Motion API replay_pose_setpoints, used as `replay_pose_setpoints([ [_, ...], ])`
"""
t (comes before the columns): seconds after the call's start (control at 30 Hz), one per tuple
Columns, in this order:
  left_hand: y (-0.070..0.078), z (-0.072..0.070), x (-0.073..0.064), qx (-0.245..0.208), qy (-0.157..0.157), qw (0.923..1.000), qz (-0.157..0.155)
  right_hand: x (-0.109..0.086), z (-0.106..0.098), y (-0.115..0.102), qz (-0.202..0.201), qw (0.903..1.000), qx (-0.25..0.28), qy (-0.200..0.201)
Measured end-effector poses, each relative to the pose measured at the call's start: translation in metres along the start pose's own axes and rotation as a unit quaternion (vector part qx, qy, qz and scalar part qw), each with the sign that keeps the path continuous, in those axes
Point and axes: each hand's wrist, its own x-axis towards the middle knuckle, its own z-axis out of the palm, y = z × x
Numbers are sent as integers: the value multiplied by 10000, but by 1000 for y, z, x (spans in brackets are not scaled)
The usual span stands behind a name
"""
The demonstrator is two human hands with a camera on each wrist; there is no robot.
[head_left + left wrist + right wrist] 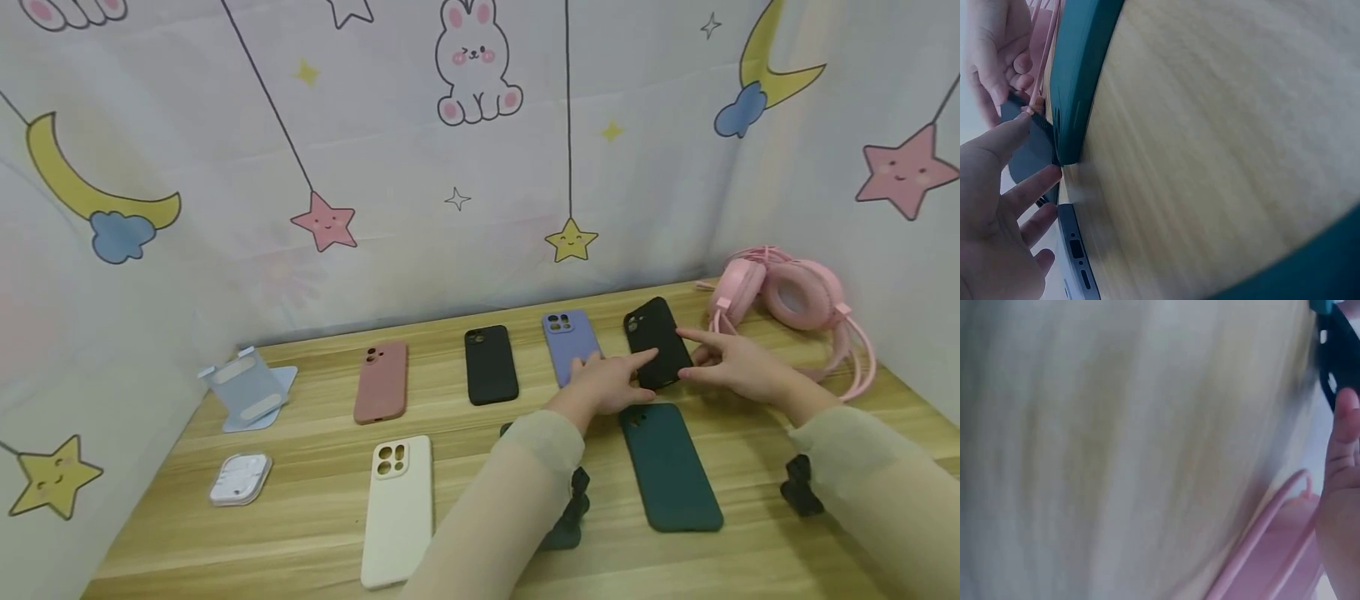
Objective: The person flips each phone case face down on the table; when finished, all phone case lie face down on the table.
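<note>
A black phone case (658, 342) stands slightly tilted at the back right, between both hands. My left hand (606, 382) pinches its lower left part, with one finger on the face and the thumb by the bottom edge. My right hand (738, 365) holds its right side, the index finger and thumb spread along that edge. In the left wrist view both hands meet at the case (1030, 147); some fingertips are hidden. Close to the left fingers lies a purple phone case (570, 337), partly covered. A dark green phone case (671, 471) lies just in front.
Pink headphones (802, 296) sit behind my right hand. Leftward lie another black case (491, 367), a pink case (381, 383) and a cream case (397, 508). A blue stand (247, 387) and boxed earphones (240, 479) are far left. My left forearm hides another dark green case (562, 537).
</note>
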Motion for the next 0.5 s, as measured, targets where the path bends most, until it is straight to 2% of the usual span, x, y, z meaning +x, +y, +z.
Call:
replay_pose_setpoints([
  [0.13,-2,0,1,-11,11,10000,-15,2,4,5,32,9996,246,-158],
  [0.2,-2,0,1,-46,28,10000,-37,4,5,6,72,9996,182,-192],
  [0.33,-3,0,1,-34,36,10000,-82,7,7,5,166,9995,-115,-260],
  [0.5,-3,-1,0,-12,-55,10000,-34,10,9,3,181,9964,-786,-277],
])
